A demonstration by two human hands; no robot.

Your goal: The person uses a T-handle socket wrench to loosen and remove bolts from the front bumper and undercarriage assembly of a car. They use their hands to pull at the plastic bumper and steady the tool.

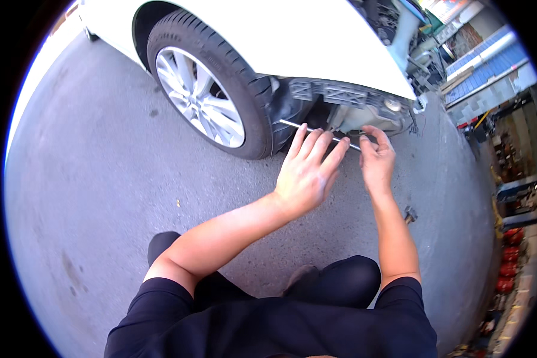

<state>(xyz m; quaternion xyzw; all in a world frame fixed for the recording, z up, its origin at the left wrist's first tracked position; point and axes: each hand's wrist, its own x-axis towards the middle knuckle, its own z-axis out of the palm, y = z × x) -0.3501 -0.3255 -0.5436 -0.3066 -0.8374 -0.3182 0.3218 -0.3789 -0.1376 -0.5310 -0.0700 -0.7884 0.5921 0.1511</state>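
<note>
A thin silver metal rod (289, 123) slants across in front of the car's open front corner, its left end beside the tyre (259, 113). My left hand (307, 179) reaches up to it, back of the hand toward me. Its long fingers are against the rod and its thumb side faces right; the palm side is hidden. At the rod's right end, my right hand (377, 161) pinches with thumb and forefinger. Just beyond both hands, the exposed black bracket (328, 90) and grey plastic parts (364, 116) show under the white fender (316, 42).
A silver alloy wheel (200, 98) stands close on the left. On the grey pavement (101, 179), a small metal piece (410, 215) lies by my right forearm. A blue-topped bench (483, 68) and red objects (508, 259) line the right side.
</note>
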